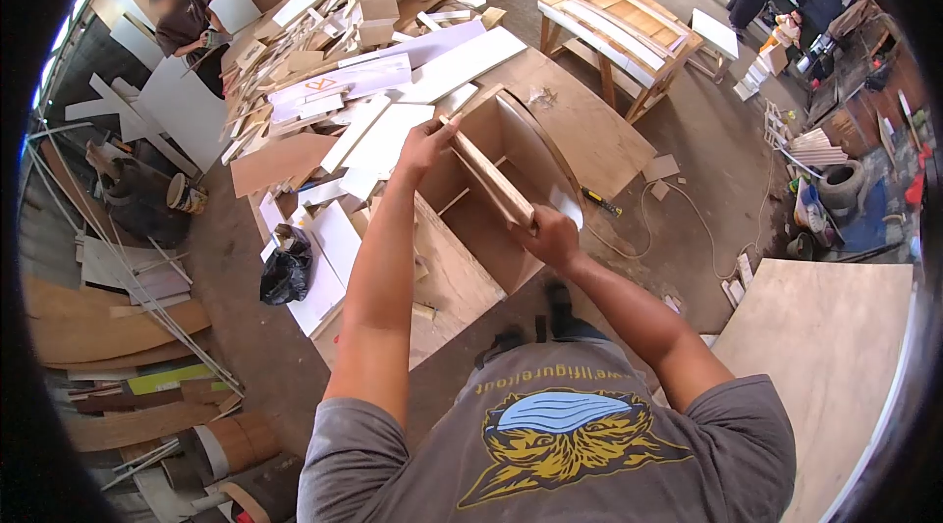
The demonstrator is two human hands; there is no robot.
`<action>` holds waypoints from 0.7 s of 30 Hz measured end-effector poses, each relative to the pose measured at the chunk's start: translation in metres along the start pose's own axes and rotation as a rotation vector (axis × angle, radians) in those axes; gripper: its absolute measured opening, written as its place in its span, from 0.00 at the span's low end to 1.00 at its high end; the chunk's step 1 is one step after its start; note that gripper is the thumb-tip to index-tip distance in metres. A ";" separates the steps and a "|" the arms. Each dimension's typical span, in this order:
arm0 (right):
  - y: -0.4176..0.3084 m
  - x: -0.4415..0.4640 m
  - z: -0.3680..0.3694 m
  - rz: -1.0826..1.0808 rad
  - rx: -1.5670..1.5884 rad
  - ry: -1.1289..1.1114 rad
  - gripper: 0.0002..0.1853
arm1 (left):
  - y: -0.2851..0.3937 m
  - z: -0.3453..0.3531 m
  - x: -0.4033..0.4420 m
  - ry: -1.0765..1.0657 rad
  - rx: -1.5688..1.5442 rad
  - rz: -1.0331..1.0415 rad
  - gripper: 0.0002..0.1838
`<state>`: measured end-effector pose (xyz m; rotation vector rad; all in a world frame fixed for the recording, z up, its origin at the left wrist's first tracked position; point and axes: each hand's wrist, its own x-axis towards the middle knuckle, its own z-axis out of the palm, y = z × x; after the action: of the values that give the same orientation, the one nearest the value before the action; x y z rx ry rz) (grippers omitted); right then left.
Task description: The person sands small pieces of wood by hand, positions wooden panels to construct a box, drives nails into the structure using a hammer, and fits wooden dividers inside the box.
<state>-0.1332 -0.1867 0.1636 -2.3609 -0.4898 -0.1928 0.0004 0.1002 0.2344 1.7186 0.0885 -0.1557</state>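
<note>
A narrow wooden board (488, 174) spans between my two hands, slanting over an open plywood cabinet box. My left hand (424, 147) grips its far end, while my right hand (552, 236) is closed round the near end. Beneath the board, the curved-sided plywood box (535, 145) lies with its opening upward on the work surface, and thin strips show inside it. Whether the board touches the box, I cannot tell. A plywood sheet (457, 263) lies just left of the box.
Offcuts (344, 17) are heaped at the back left, beside a seated person (187, 27). A black plastic bag (286, 266) rests on a white panel. A wooden table (619, 32) stands behind, and a cable (702, 219) trails over the floor at right. Another plywood sheet (820, 356) lies right of me.
</note>
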 end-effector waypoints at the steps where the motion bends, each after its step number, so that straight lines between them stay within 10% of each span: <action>1: -0.011 0.003 -0.008 -0.013 0.030 0.048 0.24 | -0.001 0.000 0.001 0.013 -0.007 0.005 0.30; 21: -0.004 0.026 -0.012 -0.139 0.013 -0.054 0.18 | -0.028 -0.003 0.020 0.103 0.025 0.035 0.25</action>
<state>-0.1116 -0.1840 0.1818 -2.3256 -0.6802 -0.1897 0.0161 0.1068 0.2041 1.7519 0.1330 -0.0424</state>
